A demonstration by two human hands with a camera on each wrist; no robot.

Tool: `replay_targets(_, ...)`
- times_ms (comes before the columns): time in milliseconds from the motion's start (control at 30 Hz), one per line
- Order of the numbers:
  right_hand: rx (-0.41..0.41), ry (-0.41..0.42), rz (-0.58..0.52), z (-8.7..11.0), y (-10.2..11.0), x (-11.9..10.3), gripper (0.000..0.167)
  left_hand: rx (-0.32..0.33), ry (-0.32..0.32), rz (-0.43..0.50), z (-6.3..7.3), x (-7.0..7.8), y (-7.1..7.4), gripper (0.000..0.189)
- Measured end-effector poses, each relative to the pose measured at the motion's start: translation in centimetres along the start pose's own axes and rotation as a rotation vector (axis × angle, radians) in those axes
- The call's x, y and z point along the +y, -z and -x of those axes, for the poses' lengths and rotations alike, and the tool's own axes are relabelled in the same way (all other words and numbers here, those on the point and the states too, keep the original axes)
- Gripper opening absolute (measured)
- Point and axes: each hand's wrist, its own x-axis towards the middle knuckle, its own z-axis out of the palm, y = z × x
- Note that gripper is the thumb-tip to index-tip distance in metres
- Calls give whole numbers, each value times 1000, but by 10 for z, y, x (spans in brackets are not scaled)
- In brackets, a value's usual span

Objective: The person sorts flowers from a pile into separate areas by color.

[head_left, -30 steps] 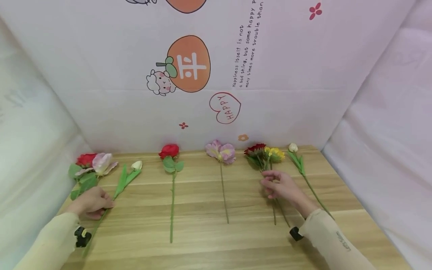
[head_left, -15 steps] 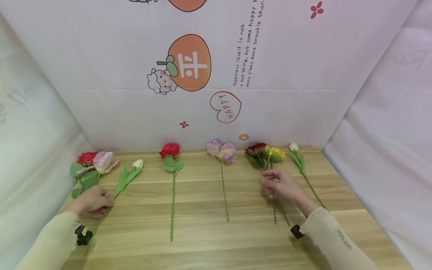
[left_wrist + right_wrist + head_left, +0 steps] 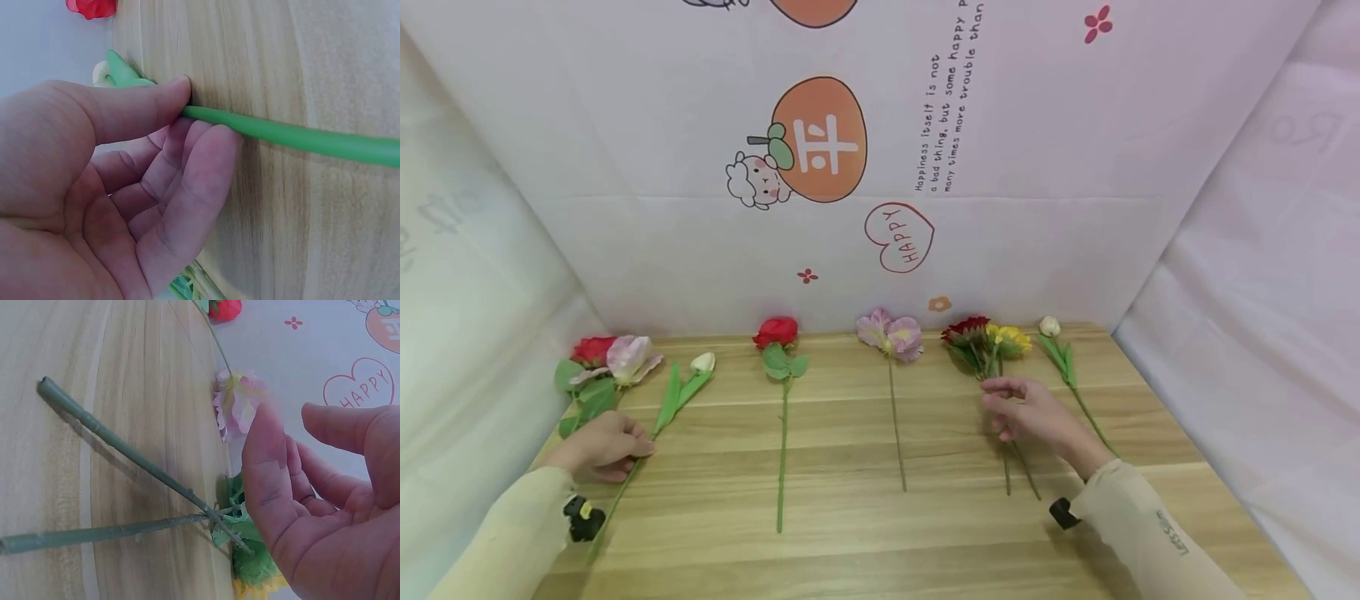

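Observation:
My left hand pinches the green stem of a white tulip between thumb and fingertips, low over the wooden table. Just behind that hand, a red rose and a pale pink flower lie together. Over at the right, my right hand hovers beside the crossed stems of a dark red flower and a yellow flower. Its thumb stands apart from its relaxed fingers, with nothing between them in the right wrist view.
Between the hands lie a single red rose and a lilac flower, stems toward me. Another white tulip lies at the far right. White cloth walls enclose the wooden table at the back and sides.

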Motion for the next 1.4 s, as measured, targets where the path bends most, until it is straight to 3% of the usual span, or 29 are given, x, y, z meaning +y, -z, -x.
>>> replay_targets(167,-14,13,7,3,1,-1,59,14,-10,-3,-2,-2,-3,31)
replay_targets(333,0,0,27,10,5,1,57,37,-72,-22,-7,-1,-11,29)
replay_targets(600,-22,19,31,10,0,-1,55,82,-124,25,-6,15,-15,25)
replay_targets(833,-44,28,46,10,-8,-5,55,104,-229,136,-5,47,-25,29)
replay_targets(1067,-118,36,43,12,-20,-13,53,70,-373,314,-2,83,-44,30)
replay_targets(1400,-182,69,53,13,-42,-24,50,45,-488,444,-3,133,-79,32)
